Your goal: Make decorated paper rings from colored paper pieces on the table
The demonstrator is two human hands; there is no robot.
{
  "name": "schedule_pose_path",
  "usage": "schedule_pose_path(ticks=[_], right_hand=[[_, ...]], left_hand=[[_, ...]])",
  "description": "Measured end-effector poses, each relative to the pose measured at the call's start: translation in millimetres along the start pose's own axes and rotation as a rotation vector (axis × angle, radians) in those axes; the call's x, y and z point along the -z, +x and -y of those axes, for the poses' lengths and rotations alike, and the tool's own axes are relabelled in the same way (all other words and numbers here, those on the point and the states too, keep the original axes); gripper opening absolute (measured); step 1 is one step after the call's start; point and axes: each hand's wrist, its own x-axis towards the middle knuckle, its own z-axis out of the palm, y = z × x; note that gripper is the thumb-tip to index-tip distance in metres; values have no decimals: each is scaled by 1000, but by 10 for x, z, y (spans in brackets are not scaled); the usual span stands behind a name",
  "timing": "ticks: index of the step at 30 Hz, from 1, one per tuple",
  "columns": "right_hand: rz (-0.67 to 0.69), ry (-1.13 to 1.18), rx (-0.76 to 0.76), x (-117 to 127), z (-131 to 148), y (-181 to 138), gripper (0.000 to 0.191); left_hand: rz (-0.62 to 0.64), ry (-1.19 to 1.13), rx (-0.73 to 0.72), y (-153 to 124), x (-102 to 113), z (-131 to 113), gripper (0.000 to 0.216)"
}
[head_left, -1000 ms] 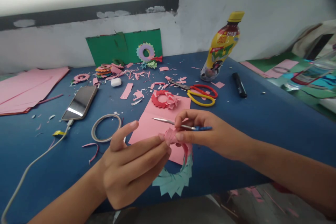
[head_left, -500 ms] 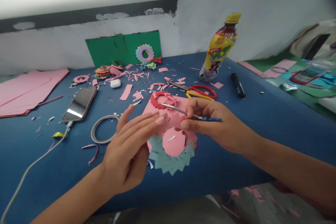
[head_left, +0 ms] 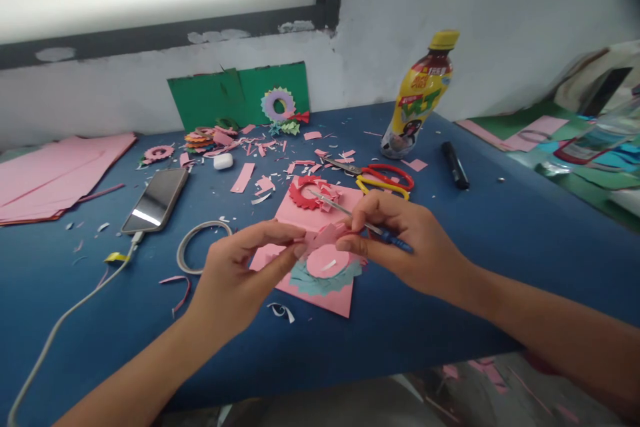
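Observation:
Both my hands hold a ring of folded paper (head_left: pixel 326 282), pink along its far side and pale blue with pointed edges along its near side. Through its hole I see part of a pink card (head_left: pixel 340 303) and a small white scrap. My left hand (head_left: pixel 245 273) pinches the pink side between thumb and fingers. My right hand (head_left: pixel 415 240) grips the other end of that side and also a slim pointed metal tool (head_left: pixel 370 226) with a blue handle. Just beyond the fingers, a red and pink folded-paper ring (head_left: pixel 303 194) lies on the card.
Scissors (head_left: pixel 385 177), a black marker (head_left: pixel 455 165) and a drink bottle (head_left: pixel 417 100) are at the back right. On the left are a tape roll (head_left: pixel 183 250), a phone (head_left: pixel 156 200) with its cable and pink sheets (head_left: pixel 60 170). Paper scraps litter the blue table (head_left: pixel 430 347).
My left hand has gone from stretched fingers to a pinch on the ring's pink side. The ring now tilts flatter, and more of the pink card shows below it.

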Motion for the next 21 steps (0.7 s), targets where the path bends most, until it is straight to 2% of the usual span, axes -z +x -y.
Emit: schedule_pose_path(ticks=[3, 11, 16, 21], right_hand=[[-27, 8, 1, -40, -16, -9, 18], [-22, 78, 3, -107, -42, -11, 20], [-4, 95, -34, -135, -63, -14, 23], [-24, 154, -80, -68, -35, 38, 27]], left_hand=[[-7, -30, 56, 15, -27, -1, 8], [31, -88, 48, -27, -83, 41, 17], [43, -99, 126, 3, -121, 30, 10], [15, -159, 157, 14, -92, 48, 25]])
